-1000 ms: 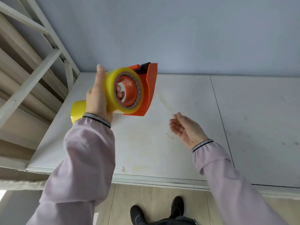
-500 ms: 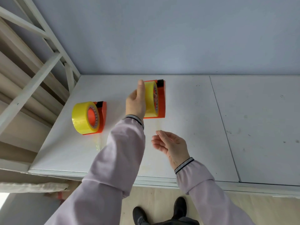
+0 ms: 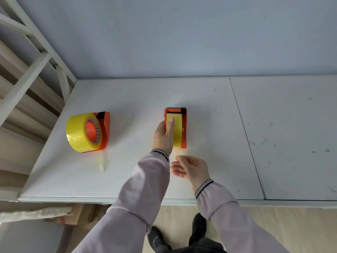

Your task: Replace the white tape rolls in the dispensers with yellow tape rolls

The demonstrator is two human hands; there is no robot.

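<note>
Two orange tape dispensers stand on the white table (image 3: pixel 209 161), each loaded with a yellow tape roll. The left dispenser (image 3: pixel 104 132) rests alone, its yellow roll (image 3: pixel 78 134) facing me, with a loose strip of tape (image 3: pixel 101 161) trailing onto the table. My left hand (image 3: pixel 164 136) grips the middle dispenser (image 3: pixel 184 128), index finger lying along its yellow roll (image 3: pixel 177 132). Just below it my right hand (image 3: pixel 191 168) pinches the free end of that roll's tape (image 3: pixel 177 154) between thumb and fingers.
A blue-grey wall runs behind the table. A white slatted frame (image 3: pixel 36 70) leans at the left. A seam (image 3: pixel 246 134) divides the table from a second panel at the right. My dark shoes (image 3: pixel 198 229) stand on the wooden floor below the front edge.
My left hand carried the dispenser from mid-air down onto the table's middle and turned it edge-on. My right hand moved in below it and took the tape end.
</note>
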